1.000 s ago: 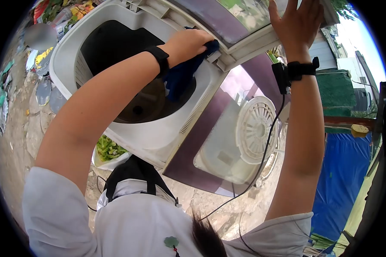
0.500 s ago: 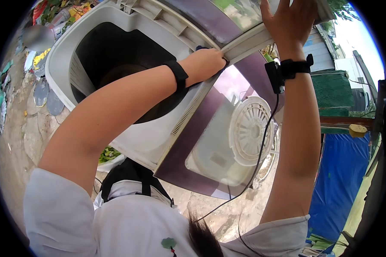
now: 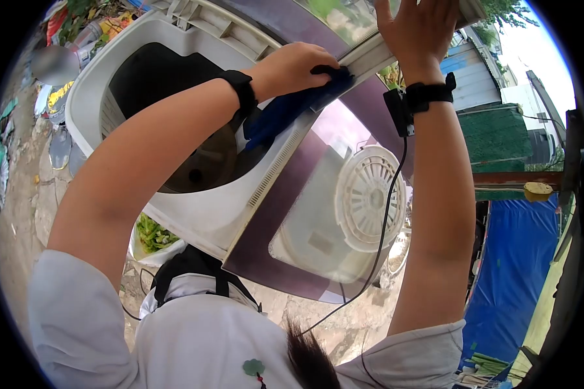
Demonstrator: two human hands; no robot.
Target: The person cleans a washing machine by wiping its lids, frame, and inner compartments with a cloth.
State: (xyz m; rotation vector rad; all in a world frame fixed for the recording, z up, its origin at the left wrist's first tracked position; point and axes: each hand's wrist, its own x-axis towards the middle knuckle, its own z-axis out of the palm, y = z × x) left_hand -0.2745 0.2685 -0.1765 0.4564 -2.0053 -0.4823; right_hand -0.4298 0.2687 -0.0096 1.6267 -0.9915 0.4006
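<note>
A dark blue cloth (image 3: pixel 285 117) is pinched in my left hand (image 3: pixel 294 68) and hangs over the inner edge of the washing machine's tub (image 3: pixel 207 155). Part of the cloth lies along the white rim beside the hinge side. My right hand (image 3: pixel 422 29), fingers spread, rests against the raised lid (image 3: pixel 370 55) at the top. The lower purple-edged lid (image 3: pixel 259 259) lies beside the tub, with a round white slotted disc (image 3: pixel 372 194) on it. At the tub's bottom a dark round hole shows.
Green leaves (image 3: pixel 154 235) fill a white bag below the machine. A black bag (image 3: pixel 194 269) is near my body. A blue tarp (image 3: pixel 512 259) hangs at the right, below a green panel (image 3: pixel 493 136). Shoes and litter lie on the ground at the left.
My left hand has moved up and slightly left, and much more of the blue cloth now shows below it. My right hand and the raised lid appear shifted slightly left.
</note>
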